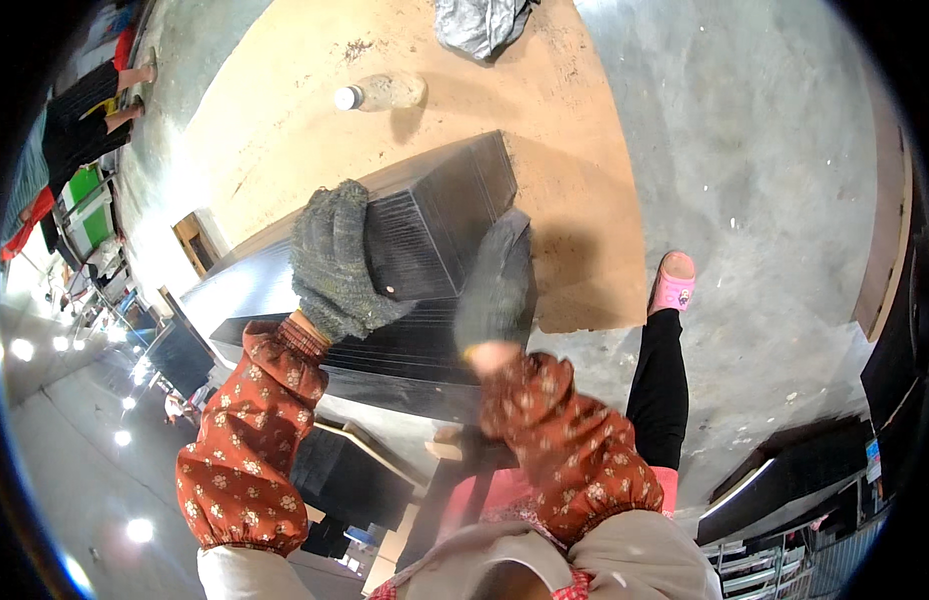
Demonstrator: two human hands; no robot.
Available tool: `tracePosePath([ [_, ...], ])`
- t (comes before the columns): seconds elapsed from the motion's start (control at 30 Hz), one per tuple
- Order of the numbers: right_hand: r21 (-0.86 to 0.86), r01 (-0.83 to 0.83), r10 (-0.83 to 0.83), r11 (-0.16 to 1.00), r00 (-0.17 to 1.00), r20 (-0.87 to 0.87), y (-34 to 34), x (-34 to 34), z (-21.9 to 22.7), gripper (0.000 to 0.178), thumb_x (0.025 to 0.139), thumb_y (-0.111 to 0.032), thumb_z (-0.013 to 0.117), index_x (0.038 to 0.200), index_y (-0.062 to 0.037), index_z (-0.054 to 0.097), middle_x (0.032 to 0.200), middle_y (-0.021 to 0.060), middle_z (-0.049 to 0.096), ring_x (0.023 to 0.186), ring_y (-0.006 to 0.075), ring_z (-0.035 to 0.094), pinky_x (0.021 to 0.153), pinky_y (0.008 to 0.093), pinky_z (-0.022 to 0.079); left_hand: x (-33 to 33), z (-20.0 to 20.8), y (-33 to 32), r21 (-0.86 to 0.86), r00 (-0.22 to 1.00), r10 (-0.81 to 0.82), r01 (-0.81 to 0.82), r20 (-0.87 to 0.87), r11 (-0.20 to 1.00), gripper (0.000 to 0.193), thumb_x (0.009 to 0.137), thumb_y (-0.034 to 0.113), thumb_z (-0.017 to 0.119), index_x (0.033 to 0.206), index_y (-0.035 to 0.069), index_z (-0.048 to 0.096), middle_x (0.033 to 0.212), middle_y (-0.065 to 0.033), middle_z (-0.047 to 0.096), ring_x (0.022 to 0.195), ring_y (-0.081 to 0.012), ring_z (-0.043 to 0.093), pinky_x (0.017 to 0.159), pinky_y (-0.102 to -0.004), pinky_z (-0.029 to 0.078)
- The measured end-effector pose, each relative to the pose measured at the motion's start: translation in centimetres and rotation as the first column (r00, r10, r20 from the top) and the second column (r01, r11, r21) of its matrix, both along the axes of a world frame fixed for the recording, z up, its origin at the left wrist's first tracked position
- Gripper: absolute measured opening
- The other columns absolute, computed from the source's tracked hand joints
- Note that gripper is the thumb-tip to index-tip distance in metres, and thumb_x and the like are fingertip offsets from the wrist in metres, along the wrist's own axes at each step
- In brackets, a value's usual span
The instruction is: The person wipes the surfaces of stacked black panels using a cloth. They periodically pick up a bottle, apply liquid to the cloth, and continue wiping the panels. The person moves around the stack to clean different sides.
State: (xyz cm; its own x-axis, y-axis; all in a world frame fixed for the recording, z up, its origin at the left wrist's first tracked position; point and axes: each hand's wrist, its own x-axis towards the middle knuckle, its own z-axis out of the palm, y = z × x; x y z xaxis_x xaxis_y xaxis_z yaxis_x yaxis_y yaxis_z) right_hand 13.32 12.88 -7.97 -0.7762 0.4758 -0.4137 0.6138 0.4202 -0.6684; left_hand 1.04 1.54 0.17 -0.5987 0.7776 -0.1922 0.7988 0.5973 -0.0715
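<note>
"Concrete floor (pixel 745 150) spreads grey all around, doesn't it?"

"Yes, and a large tan sheet (pixel 295 60) lies on it."

"Where is the main thing?"

"The dark stack (pixel 425 235) stands between the two hands, its far part over the tan sheet. Fine parallel lines run along its sides, so I take it for many thin panels rather than one solid block, though I can't be sure."

"How would it handle?"

"Heavy as a whole, I'd judge, and stiff. Its surfaces have a sheen, so they may be slick, and loose layers could slip out of line. I'd take hold low on two opposite sides, palms square to the edges, and spare the corners from knocks."

"And the grip?"

"The knit-gloved left hand (pixel 340 260) lies on the stack's left part, fingers pointing away, not fanned out. The right hand (pixel 497 285), gloved and blurred, is at the right side. Whether either pinches an edge, I cannot tell."

"Anything smaller?"

"Some grey cloth (pixel 482 25) at the far end of the sheet, then a clear bottle (pixel 393 92) on its side, and lastly its white cap (pixel 348 97)."
</note>
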Motion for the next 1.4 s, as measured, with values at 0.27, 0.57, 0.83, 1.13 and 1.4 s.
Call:
tracePosePath([
  [0.27, -0.192, 0.072, -0.063, 0.979, 0.997, 0.048, -0.5, -0.2, 2.4, 0.050, 0.086, -0.013, 0.051, 0.130, 0.0083, 0.040, 0.111, 0.0248, 0.055, 0.098, 0.0368, 0.056, 0.090, 0.0488, 0.042, 0.2, -0.1, -0.2, 0.025, 1.000, 0.006, -0.006, 0.004, 1.000, 0.114, 0.056, 0.055, 0.078, 0.139, -0.005, 0.029, 0.132, -0.0273, 0.041, 0.119, -0.0467, 0.041, 0.100, -0.0564, 0.032],
  [0.57, -0.191, 0.277, -0.289, 0.942, 0.956, -0.040, -2.9, 1.0, 2.3, 0.049, 0.090, -0.017, 0.051, 0.131, 0.0075, 0.040, 0.121, 0.0261, 0.052, 0.111, 0.0386, 0.052, 0.095, 0.0441, 0.042, -0.2, 0.5, -0.2, 0.060, 1.000, 0.014, -0.015, 0.016, 0.998, 0.110, 0.057, 0.055, 0.077, 0.137, -0.004, 0.032, 0.130, -0.0275, 0.042, 0.117, -0.0471, 0.043, 0.100, -0.0572, 0.032],
  [0.83, -0.382, 0.355, -0.358, 0.853, 0.931, 0.066, -0.8, 0.1, 2.8, 0.050, 0.098, -0.036, 0.037, 0.123, 0.0054, 0.048, 0.101, 0.0262, 0.059, 0.096, 0.0390, 0.058, 0.085, 0.0442, 0.045, 0.1, 0.0, -0.1, 0.074, 0.999, 0.008, -0.011, 0.037, 0.997, 0.111, 0.056, 0.056, 0.078, 0.138, -0.003, 0.030, 0.130, -0.0276, 0.042, 0.117, -0.0458, 0.043, 0.099, -0.0562, 0.033],
  [1.13, -0.437, 0.433, -0.363, 0.788, 0.901, 0.237, 0.6, -1.3, 7.6, 0.051, 0.097, -0.020, 0.041, 0.141, 0.0011, 0.027, 0.133, 0.0274, 0.042, 0.116, 0.0398, 0.048, 0.098, 0.0451, 0.039, 0.2, -0.5, -0.5, 0.039, 0.999, 0.006, -0.007, 0.035, 0.999, 0.112, 0.056, 0.057, 0.077, 0.137, -0.004, 0.030, 0.130, -0.0275, 0.042, 0.116, -0.0466, 0.043, 0.099, -0.0567, 0.033],
  [1.4, -0.063, 0.087, -0.103, 0.994, 0.940, -0.324, -0.3, 1.7, 4.2, 0.048, 0.093, -0.020, 0.048, 0.133, 0.0058, 0.039, 0.117, 0.0267, 0.050, 0.103, 0.0396, 0.049, 0.095, 0.0491, 0.035, 0.3, -0.1, -0.5, 0.052, 1.000, 0.003, -0.003, -0.003, 0.999, 0.112, 0.056, 0.055, 0.079, 0.137, -0.006, 0.031, 0.129, -0.0279, 0.042, 0.116, -0.0468, 0.044, 0.098, -0.0564, 0.034],
])
